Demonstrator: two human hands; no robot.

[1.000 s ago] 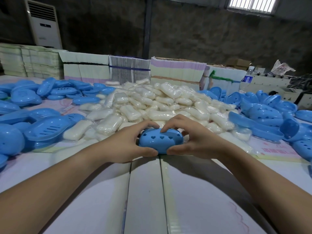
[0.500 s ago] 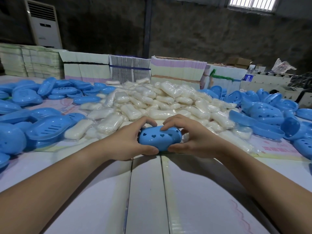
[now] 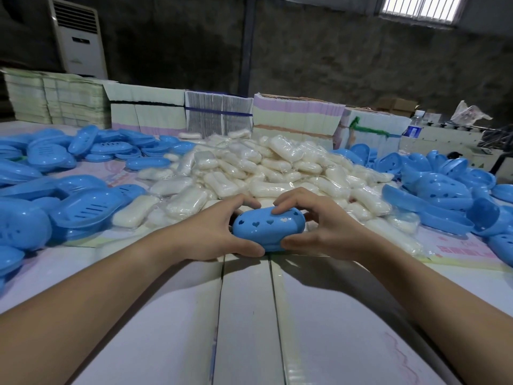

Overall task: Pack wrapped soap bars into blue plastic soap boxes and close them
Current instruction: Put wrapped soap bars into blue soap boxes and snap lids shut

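Note:
A closed blue soap box point(image 3: 268, 227) with heart-shaped holes in its lid sits between both hands at the table's middle. My left hand point(image 3: 211, 232) grips its left end, thumb under the front edge and fingers over the back. My right hand point(image 3: 319, 226) grips the right end, fingertips pressing on the lid and thumb at the front. Behind the box lies a big heap of wrapped white soap bars point(image 3: 266, 170). What is inside the box is hidden.
Loose blue box bases point(image 3: 83, 209) are piled on the left, blue lids with holes point(image 3: 444, 190) on the right. Stacks of flat cartons point(image 3: 294, 118) line the table's far edge. White boards point(image 3: 244, 315) cover the table in front of me.
The box has tilted slightly, its right end a little higher. My right fingers have slid further onto the lid. Both hands keep their hold.

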